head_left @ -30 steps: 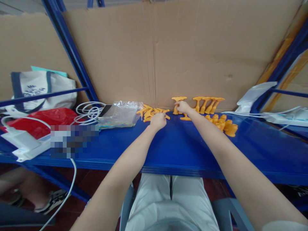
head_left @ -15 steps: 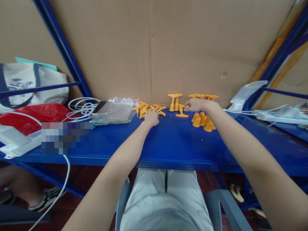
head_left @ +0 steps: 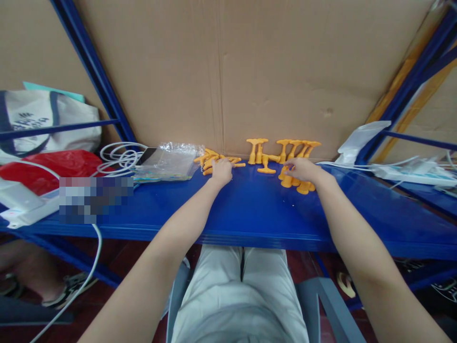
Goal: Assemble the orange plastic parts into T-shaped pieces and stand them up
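My left hand (head_left: 222, 171) rests, fingers curled, on a loose pile of orange plastic parts (head_left: 209, 161) at the back of the blue shelf (head_left: 250, 209). My right hand (head_left: 303, 169) lies with bent fingers over a cluster of orange cone-shaped pieces (head_left: 298, 186). Two orange T-shaped parts (head_left: 257, 148) stand upright against the cardboard wall. A further row of them (head_left: 298, 146) stands just behind my right hand. One T-shaped part (head_left: 266, 167) lies flat between my hands.
A clear plastic bag (head_left: 167, 162), a phone (head_left: 148, 155) and coiled white cable (head_left: 119, 159) lie left of the pile. A red bag (head_left: 53, 166) and tote bag (head_left: 43, 121) sit far left. White packaging (head_left: 360, 138) and a power strip (head_left: 410, 174) are at right. Someone's shoe (head_left: 73, 286) is on the floor.
My right hand left the standing T-shaped parts, swung right past the row and came down onto the cone pieces. My left hand stayed on the pile. The view shifted slightly.
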`<action>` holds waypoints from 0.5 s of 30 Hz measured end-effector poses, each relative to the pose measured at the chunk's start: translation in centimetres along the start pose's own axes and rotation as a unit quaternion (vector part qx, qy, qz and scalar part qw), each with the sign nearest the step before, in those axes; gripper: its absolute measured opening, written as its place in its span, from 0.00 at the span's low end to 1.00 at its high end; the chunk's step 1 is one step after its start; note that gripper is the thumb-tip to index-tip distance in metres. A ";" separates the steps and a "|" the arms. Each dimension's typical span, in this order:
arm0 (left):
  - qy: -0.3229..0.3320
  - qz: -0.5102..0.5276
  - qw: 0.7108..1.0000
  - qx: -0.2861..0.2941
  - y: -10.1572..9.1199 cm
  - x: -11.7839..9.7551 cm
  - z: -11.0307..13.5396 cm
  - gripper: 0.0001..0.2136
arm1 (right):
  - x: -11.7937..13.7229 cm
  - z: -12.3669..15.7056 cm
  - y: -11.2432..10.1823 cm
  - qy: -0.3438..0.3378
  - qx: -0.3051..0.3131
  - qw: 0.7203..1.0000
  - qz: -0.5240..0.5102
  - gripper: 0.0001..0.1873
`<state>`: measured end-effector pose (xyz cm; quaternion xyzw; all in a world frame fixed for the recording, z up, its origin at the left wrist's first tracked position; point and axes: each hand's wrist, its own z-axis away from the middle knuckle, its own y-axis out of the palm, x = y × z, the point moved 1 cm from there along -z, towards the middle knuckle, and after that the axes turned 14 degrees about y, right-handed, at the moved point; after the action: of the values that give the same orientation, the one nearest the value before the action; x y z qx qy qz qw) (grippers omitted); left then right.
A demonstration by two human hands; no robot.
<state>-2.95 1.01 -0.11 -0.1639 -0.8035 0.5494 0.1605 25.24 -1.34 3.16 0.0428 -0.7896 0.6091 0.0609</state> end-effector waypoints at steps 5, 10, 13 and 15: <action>0.007 0.026 0.999 -0.036 -1.0 -0.3 0.1 0.20 | 0.0 -0.2 0.5 -0.022 0.009 1.000 -0.005 0.11; 0.002 0.031 0.998 -0.058 -1.7 -1.0 0.4 0.19 | 0.0 -0.3 0.8 -0.025 0.006 1.000 -0.006 0.13; -0.001 0.050 0.996 -0.075 -1.9 -1.2 0.4 0.17 | 0.3 -0.1 0.8 -0.033 -0.001 0.999 -0.006 0.13; -0.003 0.061 0.995 -0.080 -1.8 -1.3 0.3 0.15 | 0.4 0.0 0.7 -0.026 0.001 1.000 -0.003 0.14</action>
<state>-2.07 -0.39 1.42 -0.2234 -0.8340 0.4924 0.1101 24.75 -1.17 2.51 0.0616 -0.7899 0.6087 0.0422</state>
